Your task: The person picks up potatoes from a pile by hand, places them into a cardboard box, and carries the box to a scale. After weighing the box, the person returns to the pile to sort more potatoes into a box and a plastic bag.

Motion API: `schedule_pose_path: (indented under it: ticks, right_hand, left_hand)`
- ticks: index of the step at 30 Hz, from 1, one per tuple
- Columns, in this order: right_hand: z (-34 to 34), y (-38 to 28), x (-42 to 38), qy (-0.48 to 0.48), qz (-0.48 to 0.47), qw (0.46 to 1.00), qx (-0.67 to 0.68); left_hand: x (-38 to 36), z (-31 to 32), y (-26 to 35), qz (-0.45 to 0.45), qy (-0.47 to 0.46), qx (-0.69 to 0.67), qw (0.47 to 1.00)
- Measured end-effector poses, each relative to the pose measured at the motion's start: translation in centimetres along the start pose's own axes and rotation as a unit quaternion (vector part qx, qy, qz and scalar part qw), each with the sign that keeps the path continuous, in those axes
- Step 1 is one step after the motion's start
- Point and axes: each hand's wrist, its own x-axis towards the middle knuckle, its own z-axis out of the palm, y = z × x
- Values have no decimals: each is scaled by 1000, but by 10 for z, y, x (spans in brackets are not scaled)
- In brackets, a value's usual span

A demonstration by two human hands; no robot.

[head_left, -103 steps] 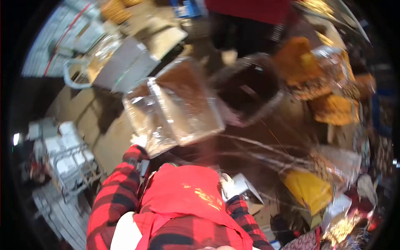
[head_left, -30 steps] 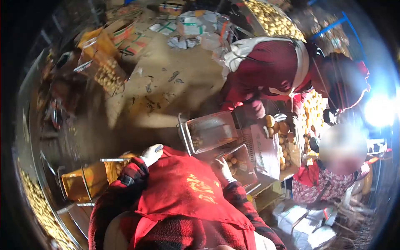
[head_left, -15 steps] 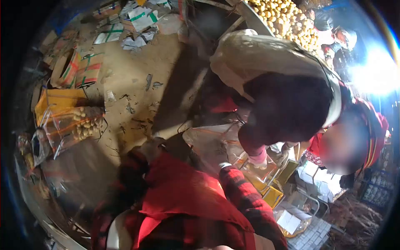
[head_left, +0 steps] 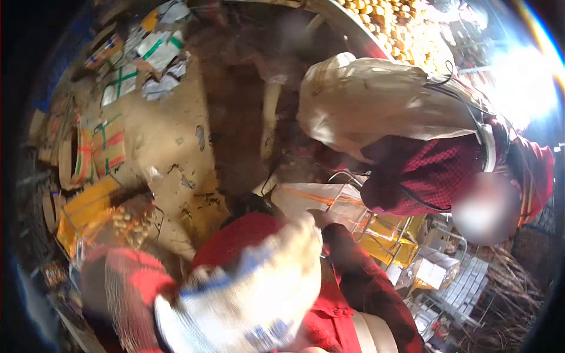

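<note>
Large and blurred close to the camera, my left hand (head_left: 247, 294) seems to be in a white glove with blue marks and dirty fingers, beside my red sleeve (head_left: 132, 288). Its fingers are smeared by motion, and any held object cannot be made out. My right hand (head_left: 319, 218), partly hidden and blurred, is near a plastic-lined wire frame (head_left: 306, 197). Across from me a person (head_left: 424, 167) with a pale cover on the back bends over the frames. Yellow crates (head_left: 385, 241) stand below that person's arm.
Round, pale yellow produce (head_left: 400, 26) is heaped at the top right. Flattened cartons (head_left: 162, 50) and an open carton (head_left: 85, 156) lie at the left, above a yellow bag (head_left: 88, 206). A metal rack with boxes (head_left: 435, 267) stands at the lower right, near a bright light.
My left hand has come up from the floor area toward the camera. The view has shifted, and the other person's head and arms have moved.
</note>
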Motion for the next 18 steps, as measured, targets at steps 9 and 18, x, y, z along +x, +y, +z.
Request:
schedule_pose_path:
  ticks: [9,18]
  right_hand:
    - [-170,-250,12,-11,-138,980,-142]
    - [-258,-370,60,226,-227,947,-15]
  left_hand:
    - [30,-85,-83,113,-82,41,989]
    - [30,-186,-158,133,-116,90,980]
